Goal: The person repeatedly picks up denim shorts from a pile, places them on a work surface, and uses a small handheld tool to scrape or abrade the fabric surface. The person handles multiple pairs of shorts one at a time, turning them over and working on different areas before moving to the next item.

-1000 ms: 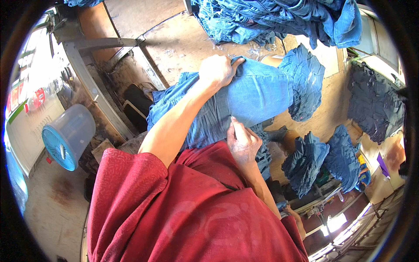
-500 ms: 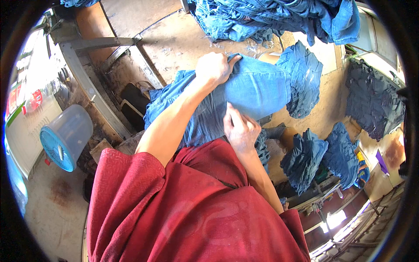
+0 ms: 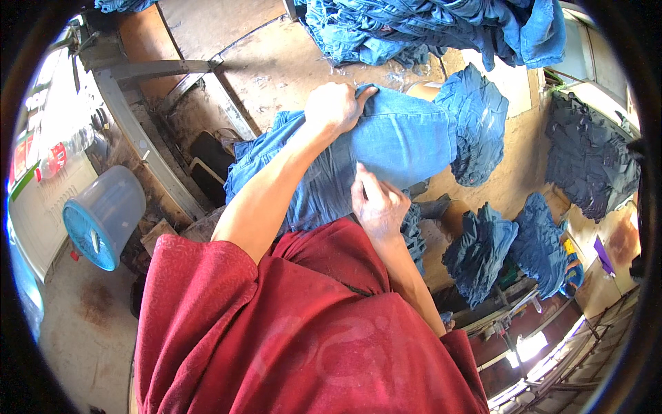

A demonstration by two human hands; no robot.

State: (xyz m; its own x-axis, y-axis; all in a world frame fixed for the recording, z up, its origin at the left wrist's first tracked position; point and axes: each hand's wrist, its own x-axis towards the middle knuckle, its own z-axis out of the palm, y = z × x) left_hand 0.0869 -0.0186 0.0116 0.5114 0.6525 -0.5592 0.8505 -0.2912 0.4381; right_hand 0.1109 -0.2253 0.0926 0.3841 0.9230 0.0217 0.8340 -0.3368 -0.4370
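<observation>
Denim garment (image 3: 407, 134) lies across front of red shirt (image 3: 310, 310), pale leg section drawn smooth, rest bunched. Left hand (image 3: 334, 108): grip clamped on far edge, thumb on top. Right hand (image 3: 379, 203): fingers curled at near side; cannot tell whether grip pinches cloth. Likely soft, limp, moderately light, hardly slippery or fragile; best held by folded edges or thick seams, cloth kept taut between hands.

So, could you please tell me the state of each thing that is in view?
Held denim: pale part fairly smooth, rest creased
Left hand: closed on its far edge
Right hand: fingers bent, over its near side; grip unclear
Heap: piled, crumpled
Denim bundle: bunched, crumpled
Dark cloths: layered, rumpled
Tub: blue lid on
</observation>
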